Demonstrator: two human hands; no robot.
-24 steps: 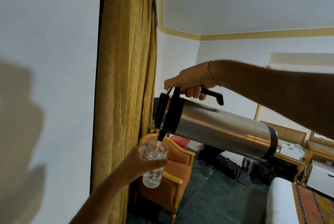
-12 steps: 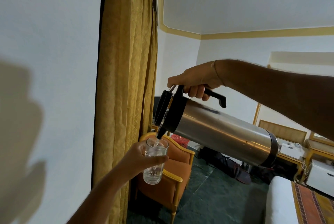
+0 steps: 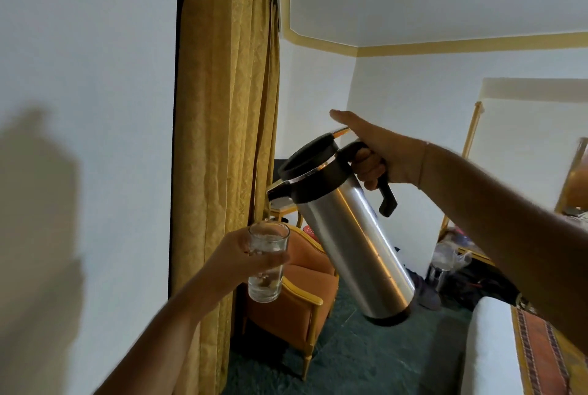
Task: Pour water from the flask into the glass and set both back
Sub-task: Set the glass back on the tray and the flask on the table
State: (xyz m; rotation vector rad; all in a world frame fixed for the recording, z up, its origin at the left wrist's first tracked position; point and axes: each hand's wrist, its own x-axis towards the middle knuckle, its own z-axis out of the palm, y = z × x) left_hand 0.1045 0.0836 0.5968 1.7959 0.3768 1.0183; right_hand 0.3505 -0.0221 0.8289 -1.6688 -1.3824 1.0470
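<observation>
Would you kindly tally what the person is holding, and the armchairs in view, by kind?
Flasks: 1, the steel flask in the right hand
Glasses: 1, the glass in the left hand
Armchairs: 1, the orange armchair
Total: 3

You have a gold curtain (image 3: 222, 108) hanging beside an orange armchair (image 3: 296, 302) on green carpet (image 3: 366, 359), with a white bed (image 3: 490, 350) at right.

One flask (image 3: 350, 235), one glass (image 3: 266, 264) (two hands)

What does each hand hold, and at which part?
The right hand holds the flask by its black handle. The left hand holds the glass around its middle.
</observation>
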